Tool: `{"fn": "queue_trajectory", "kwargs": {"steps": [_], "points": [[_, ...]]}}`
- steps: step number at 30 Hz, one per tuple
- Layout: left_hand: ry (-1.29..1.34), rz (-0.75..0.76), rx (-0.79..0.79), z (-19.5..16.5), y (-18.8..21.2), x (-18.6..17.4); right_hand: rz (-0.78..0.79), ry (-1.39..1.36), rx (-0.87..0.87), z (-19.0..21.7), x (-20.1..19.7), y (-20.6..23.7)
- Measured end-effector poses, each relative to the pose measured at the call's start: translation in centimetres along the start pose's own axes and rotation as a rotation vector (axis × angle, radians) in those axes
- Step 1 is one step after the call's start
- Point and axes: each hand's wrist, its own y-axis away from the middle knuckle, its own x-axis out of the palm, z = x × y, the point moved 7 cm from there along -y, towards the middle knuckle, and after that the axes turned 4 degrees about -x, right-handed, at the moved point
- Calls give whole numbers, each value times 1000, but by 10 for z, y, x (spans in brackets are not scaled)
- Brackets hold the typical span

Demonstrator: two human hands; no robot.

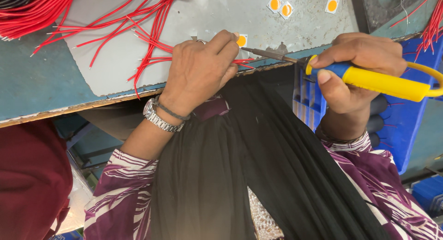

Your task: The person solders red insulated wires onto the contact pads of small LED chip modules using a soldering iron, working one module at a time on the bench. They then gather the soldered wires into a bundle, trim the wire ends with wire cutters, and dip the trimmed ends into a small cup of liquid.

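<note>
The right hand (pixel 360 67) is closed around a soldering iron (pixel 369 78), its tip at a small square LED chip (pixel 242 40) that the left hand (pixel 200 69) pinches on the grey worktop (pixel 115 60). Loose red wires (pixel 138 23) crowd beside it; more chips (pixel 280 4) lie beyond.

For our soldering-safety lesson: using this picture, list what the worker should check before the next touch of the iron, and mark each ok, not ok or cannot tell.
1. Right hand grips the iron on its insulated handle, clear of the metal shaft: ok.
2. Iron tip aimed at the chip: ok.
3. Left hand pins the chip on the grey sheet: ok.
4. Left fingertips clear of the hot tip: not ok, very close.
5. Red wire end seated on the pad: cannot tell, hidden by fingers.
6. Loose black cloth away from the iron: not ok, right below it.
</note>
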Motion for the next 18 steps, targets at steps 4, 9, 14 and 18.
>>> {"fn": "queue_trajectory", "kwargs": {"steps": [4, 9, 14, 18], "points": [[3, -6, 5, 0, 0, 0, -6, -3, 21, -2, 0, 0], [-2, -10, 9, 0, 0, 0, -4, 1, 6, 0, 1, -3], [13, -11, 9, -1, -1, -1, -8, -3, 10, 1, 1, -4], [21, -14, 13, 0, 3, 2, -74, 5, -3, -2, -3, 14]]}}
